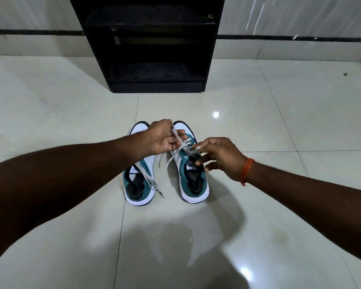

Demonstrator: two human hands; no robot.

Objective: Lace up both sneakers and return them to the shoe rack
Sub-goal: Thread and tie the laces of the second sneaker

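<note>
Two teal-and-white sneakers stand side by side on the tiled floor, toes pointing away from me. Over the right sneaker [193, 180], my left hand [162, 138] pinches one end of its white lace [180, 142] and holds it up near the toe. My right hand [219, 156] pinches the other end of that lace beside the tongue. The left sneaker [139, 184] lies partly under my left forearm, and its loose lace [149, 181] trails over the heel opening onto the floor.
A black shoe rack [156, 44] with open shelves stands against the wall straight ahead of the sneakers. Glossy pale floor tiles [279, 122] surround the shoes. An orange thread band [247, 171] circles my right wrist.
</note>
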